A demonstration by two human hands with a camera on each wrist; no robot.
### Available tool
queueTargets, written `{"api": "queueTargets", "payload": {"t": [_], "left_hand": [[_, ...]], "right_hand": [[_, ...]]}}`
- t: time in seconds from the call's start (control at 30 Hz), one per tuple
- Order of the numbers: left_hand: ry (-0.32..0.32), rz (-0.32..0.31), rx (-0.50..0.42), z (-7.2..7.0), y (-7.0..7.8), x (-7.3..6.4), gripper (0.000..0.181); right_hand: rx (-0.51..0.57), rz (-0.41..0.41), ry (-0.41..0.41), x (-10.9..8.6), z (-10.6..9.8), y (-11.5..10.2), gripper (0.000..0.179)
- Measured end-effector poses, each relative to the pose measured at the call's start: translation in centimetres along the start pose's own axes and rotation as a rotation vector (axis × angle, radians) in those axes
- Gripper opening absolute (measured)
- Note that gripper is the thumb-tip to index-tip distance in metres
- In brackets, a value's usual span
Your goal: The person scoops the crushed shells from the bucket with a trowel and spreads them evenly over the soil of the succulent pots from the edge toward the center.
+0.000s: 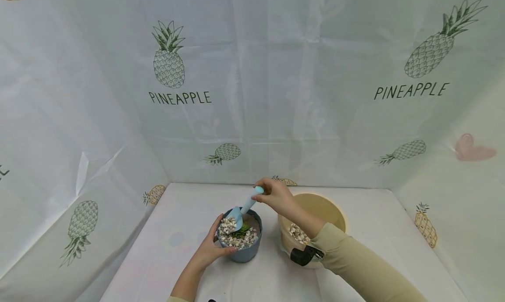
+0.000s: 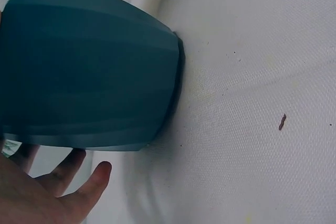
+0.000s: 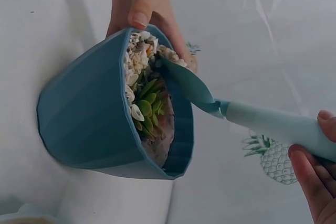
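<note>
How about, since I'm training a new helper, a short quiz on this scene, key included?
1. Multiple choice: what does the right hand hold?
a) a brush
b) a scoop
c) a fork
2. True or false: pebbles lie in both the blue pot and the yellow tub.
3. Short answer: which of the hands grips the blue pot?

Key:
1. b, held by its handle.
2. True.
3. The left hand, at the rim.
</note>
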State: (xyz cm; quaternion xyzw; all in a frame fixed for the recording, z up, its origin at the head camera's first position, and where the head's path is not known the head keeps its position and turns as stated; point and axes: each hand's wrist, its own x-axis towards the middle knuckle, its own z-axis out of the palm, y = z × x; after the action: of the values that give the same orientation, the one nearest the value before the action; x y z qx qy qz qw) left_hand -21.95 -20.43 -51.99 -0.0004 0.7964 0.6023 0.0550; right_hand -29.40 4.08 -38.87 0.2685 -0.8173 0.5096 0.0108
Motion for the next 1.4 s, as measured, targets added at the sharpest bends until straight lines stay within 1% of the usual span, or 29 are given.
{"api": "queueTargets", "payload": {"t": [0.3, 0.53, 0.83, 1.0, 1.23, 1.4], "left_hand": [[-0.003, 0.009, 0.0, -0.01, -0.18, 0.06, 0.114], [-0.003, 0.0, 0.005, -0.01, -0.12, 0.01, 0.113], [0.003, -0.011, 0.007, 0.01, 0.01, -0.05, 0.114], [0.002, -0.013, 0.003, 0.03, 0.05, -0.03, 0.114], [0.0, -0.004, -0.001, 0.02, 0.0, -0.06, 0.114], [-0.006, -0.002, -0.001, 0.0, 0.01, -0.07, 0.113]], "right_hand": [[-0.026, -0.008, 0.018, 0.25, -0.02, 0.08, 0.026], [-0.061, -0.014, 0.048, 0.24, -0.09, -0.08, 0.026], [-0.088, -0.005, 0.075, 0.33, -0.26, 0.33, 0.03], [-0.101, -0.012, 0.092, 0.24, -0.5, 0.38, 0.027], [-0.102, -0.016, 0.088, 0.03, -0.8, 0.22, 0.025], [-0.106, -0.044, 0.081, -0.09, -0.83, 0.22, 0.025]]}}
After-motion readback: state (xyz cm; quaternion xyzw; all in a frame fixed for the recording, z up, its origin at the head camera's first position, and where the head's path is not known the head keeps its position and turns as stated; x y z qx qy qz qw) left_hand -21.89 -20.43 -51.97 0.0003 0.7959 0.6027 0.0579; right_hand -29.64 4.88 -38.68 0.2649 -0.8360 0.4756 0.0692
